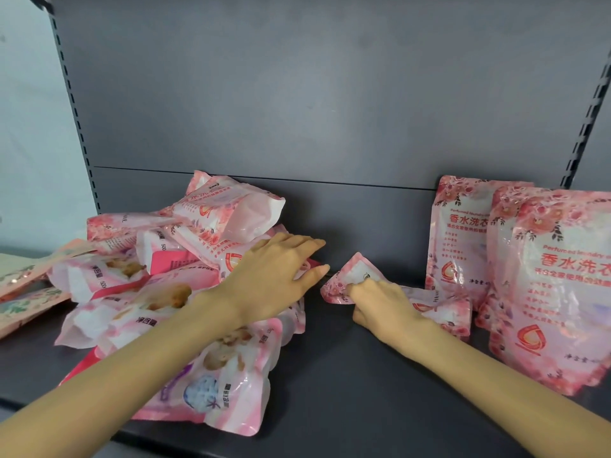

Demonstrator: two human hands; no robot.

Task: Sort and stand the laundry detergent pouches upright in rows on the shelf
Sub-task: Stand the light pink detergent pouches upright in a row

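A jumbled heap of pink detergent pouches (185, 292) lies on the left half of the dark shelf (347, 391). My left hand (274, 276) rests flat on top of the heap, fingers straight and pointing right. My right hand (383, 309) grips a pink rose-print pouch (350, 279) that lies on the shelf between the heap and the right side. Three rose-print pouches stand upright at the right: one at the back (463, 236), one mostly hidden behind the front one (502, 213), and a large one in front (562, 292).
Greenish-pink flat pouches (23, 282) lie at the far left edge. The shelf's dark back panel (314, 94) rises behind, with slotted uprights at left (76, 110) and right (588, 117). Bare shelf surface shows between the heap and the standing pouches.
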